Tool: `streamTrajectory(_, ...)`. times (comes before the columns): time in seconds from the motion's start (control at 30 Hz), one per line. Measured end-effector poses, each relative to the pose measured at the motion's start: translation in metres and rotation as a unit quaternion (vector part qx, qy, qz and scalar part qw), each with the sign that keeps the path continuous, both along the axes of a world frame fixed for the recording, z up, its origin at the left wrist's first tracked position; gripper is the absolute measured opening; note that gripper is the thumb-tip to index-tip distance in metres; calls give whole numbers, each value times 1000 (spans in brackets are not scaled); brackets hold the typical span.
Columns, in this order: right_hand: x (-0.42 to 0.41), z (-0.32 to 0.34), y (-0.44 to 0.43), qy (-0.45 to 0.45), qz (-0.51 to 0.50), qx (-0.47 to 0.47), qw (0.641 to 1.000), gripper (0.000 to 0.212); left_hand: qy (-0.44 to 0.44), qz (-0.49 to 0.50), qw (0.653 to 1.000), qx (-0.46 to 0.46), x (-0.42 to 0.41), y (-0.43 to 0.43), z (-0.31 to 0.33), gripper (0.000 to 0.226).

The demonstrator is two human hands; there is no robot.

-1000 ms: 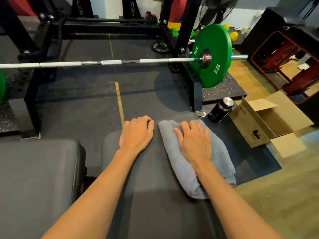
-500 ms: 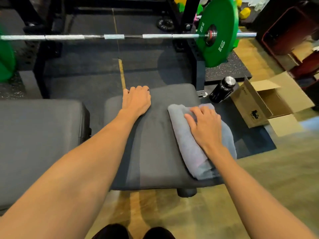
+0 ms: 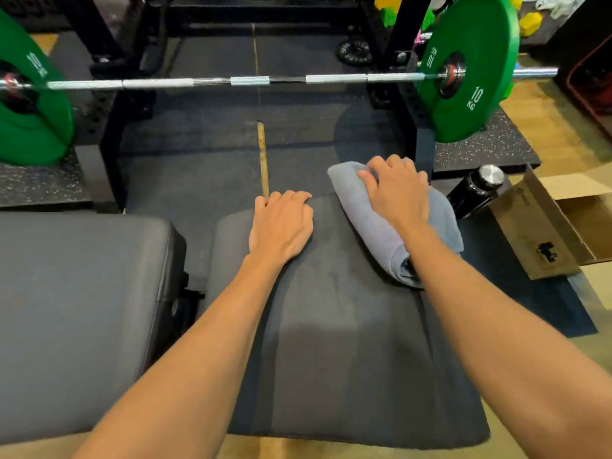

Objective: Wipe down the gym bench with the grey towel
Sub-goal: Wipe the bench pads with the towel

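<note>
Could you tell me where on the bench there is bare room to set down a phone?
The near half of the seat pad, between the two forearms, is bare. So is the long pad to the left. The far end is crowded: the left hand lies flat there, and the right hand presses the grey towel.

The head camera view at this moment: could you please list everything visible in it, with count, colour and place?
bench pads: two, dark grey, near centre and left
towel: one, grey, far right corner of the centre pad
barbell: one, silver, across the rack beyond the bench
weight plates: two, green, one at each bar end
bottle: one, black, steel cap, floor right of the bench
cardboard box: one, brown, open, far right
left hand: flat on the pad's far edge
right hand: pressing on the towel
</note>
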State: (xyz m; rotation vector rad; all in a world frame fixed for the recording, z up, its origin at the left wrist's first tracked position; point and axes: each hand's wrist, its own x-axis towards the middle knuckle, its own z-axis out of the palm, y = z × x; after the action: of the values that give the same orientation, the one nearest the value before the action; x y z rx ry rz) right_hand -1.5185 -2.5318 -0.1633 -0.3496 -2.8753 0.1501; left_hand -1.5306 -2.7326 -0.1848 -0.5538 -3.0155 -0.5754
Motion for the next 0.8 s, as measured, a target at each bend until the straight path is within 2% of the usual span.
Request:
streamTrajectory(0.07, 7, 2, -4, 15, -7, 7, 1000, 34, -16, -5, 1000, 6, 1, -2, 6, 45)
streamTrajectory(0.2, 80, 7, -39, 16, -13, 0, 1000, 32, -52, -2, 998, 34, 6, -7, 18, 43)
streamTrajectory(0.33, 164, 12, -84, -5, -27, -12, 1000, 28, -19, 22, 1000, 3, 22, -36, 21, 41)
streamTrajectory(0.47, 209, 5, -119, -6, -14, 11, 1000, 31, -30, 44, 999, 11, 27, -63, 19, 40)
streamTrajectory(0.6, 142, 0, -117, 20, -15, 24, 999, 30, -34, 40, 995, 87, 22, -63, 18, 33)
streamTrajectory(0.73, 22, -4, -115, 26, 1, 23, 999, 30, -26, 46, 984, 169, 17, -68, 8, 42)
streamTrajectory(0.8, -1, -3, -117, 20, 12, 28, 999, 30, -27, 38, 982, 181, 15, -69, 11, 41)
